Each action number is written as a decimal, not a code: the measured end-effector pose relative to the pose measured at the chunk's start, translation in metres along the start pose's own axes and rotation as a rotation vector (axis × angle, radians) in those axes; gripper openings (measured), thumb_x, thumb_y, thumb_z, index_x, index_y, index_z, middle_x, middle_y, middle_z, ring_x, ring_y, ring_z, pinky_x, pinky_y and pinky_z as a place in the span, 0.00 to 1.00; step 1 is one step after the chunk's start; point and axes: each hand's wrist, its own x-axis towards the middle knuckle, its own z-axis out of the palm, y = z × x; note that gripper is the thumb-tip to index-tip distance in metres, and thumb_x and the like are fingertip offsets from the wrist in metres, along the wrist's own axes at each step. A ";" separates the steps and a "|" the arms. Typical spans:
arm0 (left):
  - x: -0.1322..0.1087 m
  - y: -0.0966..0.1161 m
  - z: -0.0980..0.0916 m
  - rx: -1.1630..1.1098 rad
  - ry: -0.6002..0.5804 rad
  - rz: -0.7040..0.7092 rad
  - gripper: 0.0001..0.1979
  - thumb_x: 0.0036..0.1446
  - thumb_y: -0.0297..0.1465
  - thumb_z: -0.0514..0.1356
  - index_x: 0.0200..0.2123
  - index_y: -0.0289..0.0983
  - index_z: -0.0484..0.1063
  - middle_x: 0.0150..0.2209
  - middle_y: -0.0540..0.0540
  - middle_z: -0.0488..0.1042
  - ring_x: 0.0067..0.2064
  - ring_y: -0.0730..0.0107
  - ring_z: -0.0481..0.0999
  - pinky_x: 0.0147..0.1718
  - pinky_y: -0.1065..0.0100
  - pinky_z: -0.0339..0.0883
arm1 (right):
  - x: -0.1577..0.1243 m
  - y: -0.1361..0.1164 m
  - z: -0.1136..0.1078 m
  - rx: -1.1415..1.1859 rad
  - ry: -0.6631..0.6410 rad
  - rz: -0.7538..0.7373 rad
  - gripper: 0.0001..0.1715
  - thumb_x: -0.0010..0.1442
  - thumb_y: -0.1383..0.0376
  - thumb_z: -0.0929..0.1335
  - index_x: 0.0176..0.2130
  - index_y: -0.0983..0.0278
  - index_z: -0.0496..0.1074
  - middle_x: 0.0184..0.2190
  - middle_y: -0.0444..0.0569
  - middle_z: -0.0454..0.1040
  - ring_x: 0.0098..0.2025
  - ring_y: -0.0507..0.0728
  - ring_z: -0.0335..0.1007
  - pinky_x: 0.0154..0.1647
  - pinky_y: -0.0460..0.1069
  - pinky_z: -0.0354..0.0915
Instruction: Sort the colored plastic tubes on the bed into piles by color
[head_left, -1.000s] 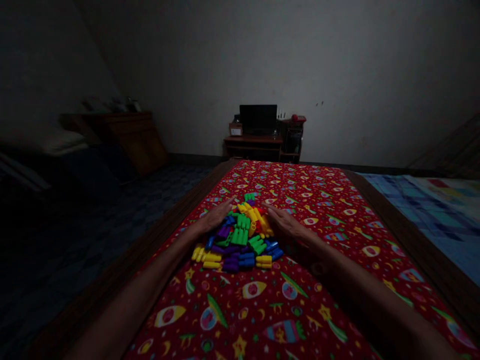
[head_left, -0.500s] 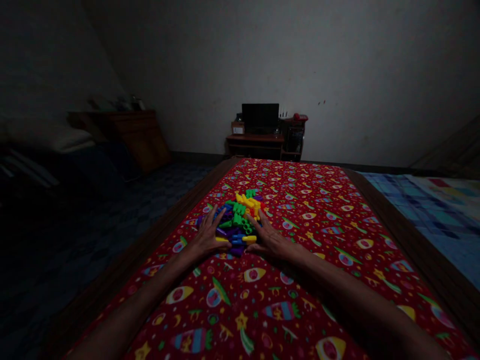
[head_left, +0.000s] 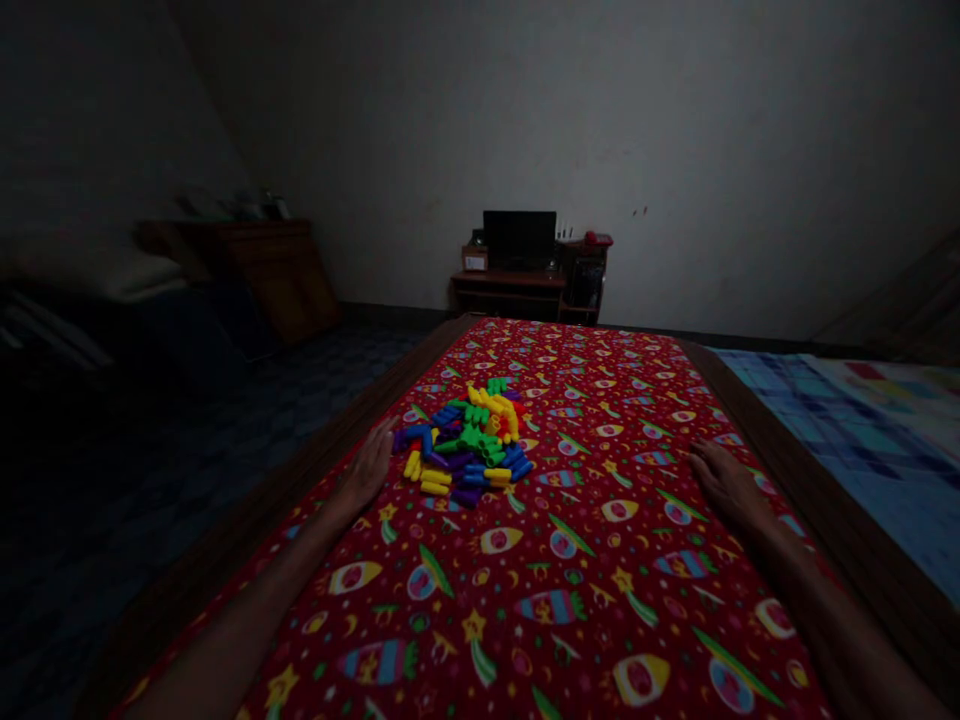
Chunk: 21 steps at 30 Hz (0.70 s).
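Observation:
A loose pile of plastic tube-shaped building pieces (head_left: 477,437) in green, yellow, blue, purple and red lies on a red patterned cloth (head_left: 555,540). Just left of the pile rests my left hand (head_left: 366,472), its fingers stretched out and holding nothing. Well to the right, near the cloth's right side, my right hand (head_left: 726,482) lies low over the fabric with extended fingers and no piece in it. A yellow piece (head_left: 435,489) and a purple piece (head_left: 466,497) sit at the pile's near edge.
A brown border (head_left: 810,480) runs along the cloth's sides. Blue checked bedding (head_left: 810,410) is on the right. By the far wall stands a desk (head_left: 510,281) with a monitor (head_left: 520,238). A wooden cabinet (head_left: 277,275) is at the left.
Both hands have come away from the pile: my left hand slightly left, my right hand far to the right. More pieces at the pile's edges are now uncovered.

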 end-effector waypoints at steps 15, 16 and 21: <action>0.021 0.001 0.004 0.009 0.051 -0.164 0.29 0.62 0.45 0.41 0.57 0.35 0.65 0.58 0.39 0.70 0.62 0.56 0.65 0.63 0.51 0.52 | -0.003 0.019 -0.001 -0.299 0.001 0.034 0.28 0.65 0.62 0.54 0.51 0.76 0.70 0.52 0.67 0.72 0.56 0.66 0.66 0.58 0.60 0.60; 0.027 0.006 0.005 -0.008 0.064 -0.215 0.29 0.63 0.43 0.39 0.56 0.34 0.66 0.55 0.37 0.72 0.59 0.55 0.68 0.62 0.50 0.55 | -0.003 0.018 -0.001 -0.307 -0.002 0.030 0.28 0.65 0.62 0.53 0.51 0.76 0.70 0.52 0.67 0.72 0.55 0.66 0.66 0.58 0.59 0.60; 0.051 0.037 0.028 -0.066 0.031 -0.284 0.29 0.64 0.40 0.38 0.54 0.31 0.68 0.51 0.35 0.75 0.56 0.55 0.72 0.58 0.52 0.61 | -0.004 0.014 0.000 -0.300 0.028 0.021 0.27 0.65 0.62 0.54 0.51 0.75 0.70 0.51 0.66 0.72 0.55 0.65 0.66 0.57 0.59 0.60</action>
